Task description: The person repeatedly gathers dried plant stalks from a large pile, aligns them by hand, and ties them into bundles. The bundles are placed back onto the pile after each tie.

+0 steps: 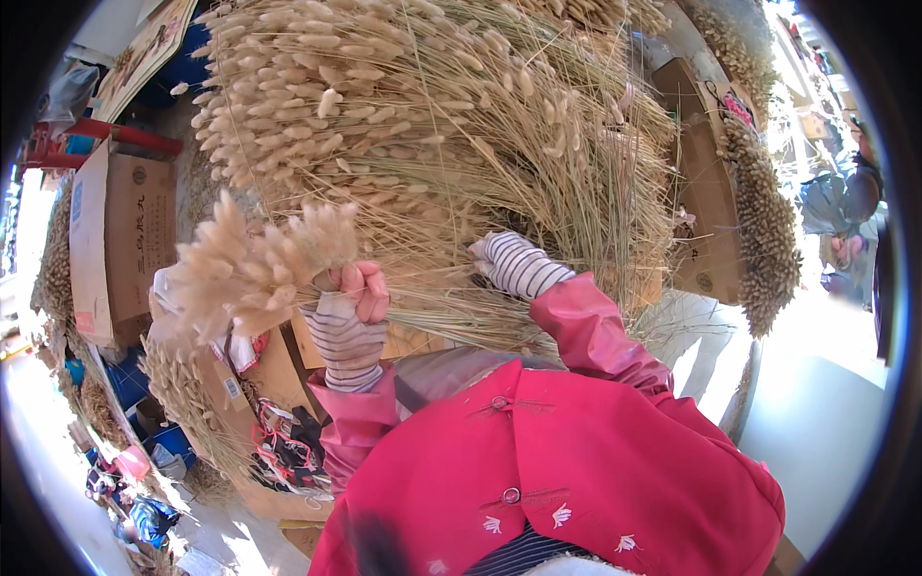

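My left hand (353, 309), in a striped fingerless glove, is closed around the stems of a bunch of dried bunny-tail grass (266, 266). The fluffy heads fan out to the left, and the stems trail right across my front. My right hand (511, 263), gloved the same way, reaches into the stems at the near edge of a large heap of dried grass (403, 129). Its fingertips are partly hidden among the stems, so whether they grip any cannot be told. The heap's seed heads lie mostly to the left, its stems to the right.
Cardboard boxes stand at the left (137, 237) and right (702, 216). More dried grass (763, 223) hangs over the right box. Tangled cords and ties (288, 446) lie by my left forearm. A red metal bar (122, 137) is at upper left. Another person (850, 201) is at far right.
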Tool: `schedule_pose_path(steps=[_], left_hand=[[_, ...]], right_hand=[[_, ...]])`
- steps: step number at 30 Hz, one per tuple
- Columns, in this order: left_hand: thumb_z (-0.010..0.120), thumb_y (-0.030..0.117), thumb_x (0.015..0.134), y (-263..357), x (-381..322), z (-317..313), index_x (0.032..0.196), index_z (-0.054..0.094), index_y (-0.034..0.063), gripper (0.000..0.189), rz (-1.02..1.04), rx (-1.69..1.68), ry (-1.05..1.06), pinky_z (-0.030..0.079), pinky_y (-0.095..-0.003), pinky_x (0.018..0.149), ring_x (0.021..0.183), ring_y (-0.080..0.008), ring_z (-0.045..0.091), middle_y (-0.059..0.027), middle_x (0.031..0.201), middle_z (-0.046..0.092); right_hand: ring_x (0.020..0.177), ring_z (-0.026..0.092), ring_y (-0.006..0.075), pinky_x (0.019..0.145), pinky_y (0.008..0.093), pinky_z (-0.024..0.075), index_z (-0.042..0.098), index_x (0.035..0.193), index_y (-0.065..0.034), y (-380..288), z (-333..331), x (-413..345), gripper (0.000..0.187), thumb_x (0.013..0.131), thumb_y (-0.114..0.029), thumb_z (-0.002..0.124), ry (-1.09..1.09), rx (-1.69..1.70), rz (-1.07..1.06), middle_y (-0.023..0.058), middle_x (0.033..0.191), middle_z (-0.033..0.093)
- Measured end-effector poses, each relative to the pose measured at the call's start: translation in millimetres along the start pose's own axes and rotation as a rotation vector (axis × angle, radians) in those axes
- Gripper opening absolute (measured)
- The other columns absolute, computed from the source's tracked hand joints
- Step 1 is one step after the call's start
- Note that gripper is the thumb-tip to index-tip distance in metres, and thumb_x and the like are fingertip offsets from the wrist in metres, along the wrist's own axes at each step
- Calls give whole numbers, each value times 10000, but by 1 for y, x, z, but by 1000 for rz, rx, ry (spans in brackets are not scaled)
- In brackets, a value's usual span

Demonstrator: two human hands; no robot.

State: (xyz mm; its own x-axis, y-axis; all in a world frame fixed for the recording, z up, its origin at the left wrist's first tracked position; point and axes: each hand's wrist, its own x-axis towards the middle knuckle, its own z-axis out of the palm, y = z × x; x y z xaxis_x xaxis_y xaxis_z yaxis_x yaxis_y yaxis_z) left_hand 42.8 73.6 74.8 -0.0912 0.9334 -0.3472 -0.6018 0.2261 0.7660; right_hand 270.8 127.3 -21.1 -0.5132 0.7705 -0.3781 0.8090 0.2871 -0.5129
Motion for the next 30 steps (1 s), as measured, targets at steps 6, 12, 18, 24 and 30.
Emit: schedule_pose_path(steps=[6,12,18,24,30], left_hand=[[562,121,852,2,3,10,864,542,-33,156,-32,-50,147,293,-188,412,464,-78,377,-101,660,524],[542,186,876,4,6,13,910,542,-4,193,-30,26,-13,305,-178,428,518,-70,390,-41,687,503],[553,191,871,7,5,14,911,557,-7,202,-46,-58,47,281,-173,420,510,-56,379,-48,684,509],[553,127,855,9,17,37,903,586,-18,157,-57,-66,12,264,-172,397,420,-38,339,-60,662,554],[576,117,839,3,38,61,825,565,20,99,37,-464,-247,268,-202,415,446,-36,334,-53,694,569]], right_hand=[[583,529,129,537,264,450,606,862,-38,5,-76,3,135,760,34,556,897,302,-89,67,686,593],[643,582,212,609,312,474,627,857,-54,26,-162,55,148,789,-184,612,769,-48,440,110,734,631],[682,567,257,657,353,454,618,856,-56,23,-151,55,214,765,-250,628,739,67,342,121,741,604],[623,500,159,608,287,405,631,796,-31,-52,-179,-8,128,724,-132,660,837,92,-240,47,650,557],[644,556,188,606,294,437,632,770,-3,-120,-163,-7,130,690,-94,679,525,385,-461,86,679,583]])
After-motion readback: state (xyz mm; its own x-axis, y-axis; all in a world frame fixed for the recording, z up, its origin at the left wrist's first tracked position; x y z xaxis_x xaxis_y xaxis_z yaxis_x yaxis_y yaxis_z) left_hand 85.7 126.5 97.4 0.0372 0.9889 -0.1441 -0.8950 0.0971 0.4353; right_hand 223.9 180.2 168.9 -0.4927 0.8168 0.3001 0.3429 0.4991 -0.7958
